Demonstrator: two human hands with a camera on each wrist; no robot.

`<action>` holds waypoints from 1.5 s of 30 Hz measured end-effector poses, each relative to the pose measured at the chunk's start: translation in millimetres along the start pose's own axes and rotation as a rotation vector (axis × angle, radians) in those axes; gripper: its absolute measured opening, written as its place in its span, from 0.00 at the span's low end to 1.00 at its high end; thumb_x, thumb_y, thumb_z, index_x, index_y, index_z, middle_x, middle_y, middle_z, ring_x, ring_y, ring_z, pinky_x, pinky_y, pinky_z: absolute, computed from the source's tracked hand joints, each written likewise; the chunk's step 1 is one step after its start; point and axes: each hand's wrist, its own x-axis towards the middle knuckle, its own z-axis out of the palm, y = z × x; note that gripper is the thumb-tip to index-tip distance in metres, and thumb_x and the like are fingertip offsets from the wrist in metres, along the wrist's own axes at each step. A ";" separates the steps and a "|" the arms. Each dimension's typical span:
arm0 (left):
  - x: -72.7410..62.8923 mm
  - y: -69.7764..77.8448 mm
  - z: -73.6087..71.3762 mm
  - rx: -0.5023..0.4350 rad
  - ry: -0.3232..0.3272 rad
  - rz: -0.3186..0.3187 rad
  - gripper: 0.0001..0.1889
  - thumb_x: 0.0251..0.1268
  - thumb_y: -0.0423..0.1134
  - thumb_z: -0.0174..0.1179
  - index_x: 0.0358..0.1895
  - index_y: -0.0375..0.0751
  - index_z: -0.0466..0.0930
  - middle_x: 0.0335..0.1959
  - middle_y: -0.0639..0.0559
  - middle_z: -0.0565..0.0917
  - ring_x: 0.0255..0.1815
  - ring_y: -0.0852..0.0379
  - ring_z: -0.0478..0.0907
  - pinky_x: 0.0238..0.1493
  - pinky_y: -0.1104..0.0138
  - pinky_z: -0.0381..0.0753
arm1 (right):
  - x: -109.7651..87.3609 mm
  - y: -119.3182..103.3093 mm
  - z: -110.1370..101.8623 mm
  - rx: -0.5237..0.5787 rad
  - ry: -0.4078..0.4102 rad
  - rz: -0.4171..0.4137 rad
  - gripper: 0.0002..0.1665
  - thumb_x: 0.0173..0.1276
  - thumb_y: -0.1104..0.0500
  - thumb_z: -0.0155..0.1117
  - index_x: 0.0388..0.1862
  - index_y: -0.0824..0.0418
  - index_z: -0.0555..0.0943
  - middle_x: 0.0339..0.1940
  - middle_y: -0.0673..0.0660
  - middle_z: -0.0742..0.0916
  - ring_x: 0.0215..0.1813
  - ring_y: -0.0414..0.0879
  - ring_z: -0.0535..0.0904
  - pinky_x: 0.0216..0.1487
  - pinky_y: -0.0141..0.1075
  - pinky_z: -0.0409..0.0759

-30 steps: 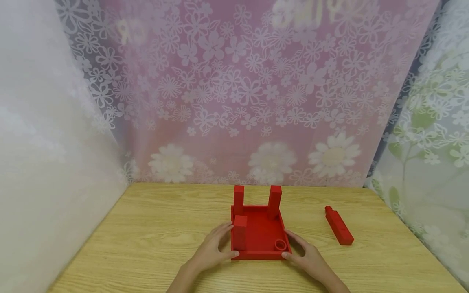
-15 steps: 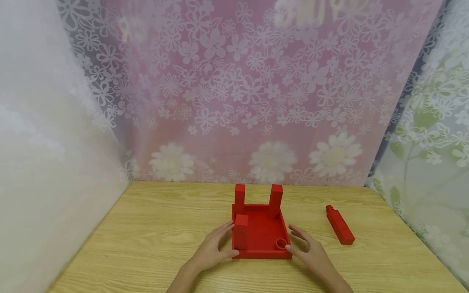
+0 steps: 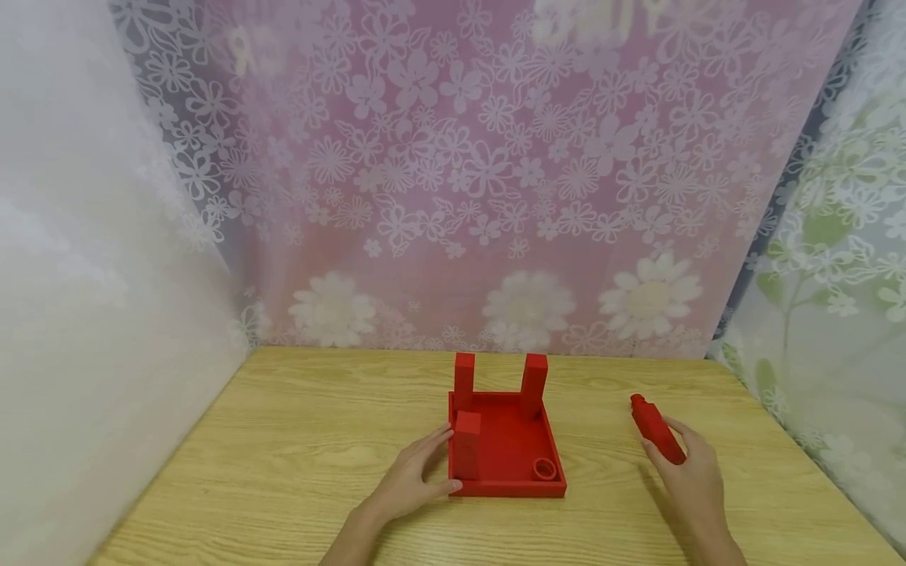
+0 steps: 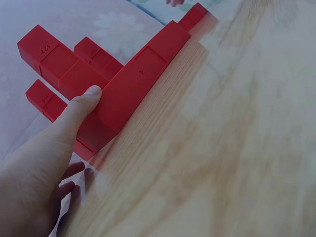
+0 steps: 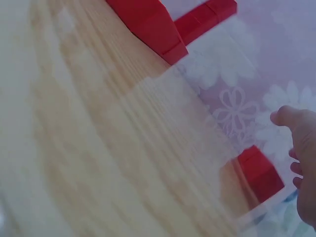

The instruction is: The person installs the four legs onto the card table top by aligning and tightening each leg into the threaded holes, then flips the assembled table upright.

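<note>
An upturned red tabletop (image 3: 506, 440), shaped like a shallow tray, lies on the table with three square legs standing in its corners. At its near right corner is a ring-shaped socket (image 3: 544, 469). My left hand (image 3: 409, 475) holds the near left corner, thumb on the front wall (image 4: 136, 81) and fingers along the left side. On the right lies a loose red leg (image 3: 650, 422) with a round knobbed end. My right hand (image 3: 695, 475) is over that leg, thumb and fingers to either side; in the right wrist view the thumb stands apart from the leg (image 5: 261, 175).
The wood-grain table (image 3: 304, 448) reaches back to a pink flowered curtain (image 3: 453, 196). Pale sheeting (image 3: 106, 275) hangs on the left, and a flowered white curtain (image 3: 828, 330) on the right.
My right hand has let go of the tabletop's near right corner and moved right to the loose leg. The left hand keeps its hold on the near left corner.
</note>
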 end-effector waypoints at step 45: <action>0.0 2.6 -1.4 0.004 -0.004 0.004 0.40 0.55 0.59 0.60 0.69 0.47 0.60 0.69 0.56 0.58 0.66 0.49 0.58 0.60 0.45 0.56 | 0.2 3.7 0.7 -0.018 0.198 0.119 0.19 0.58 0.63 0.65 0.49 0.66 0.78 0.40 0.67 0.82 0.33 0.48 0.76 0.28 0.29 0.68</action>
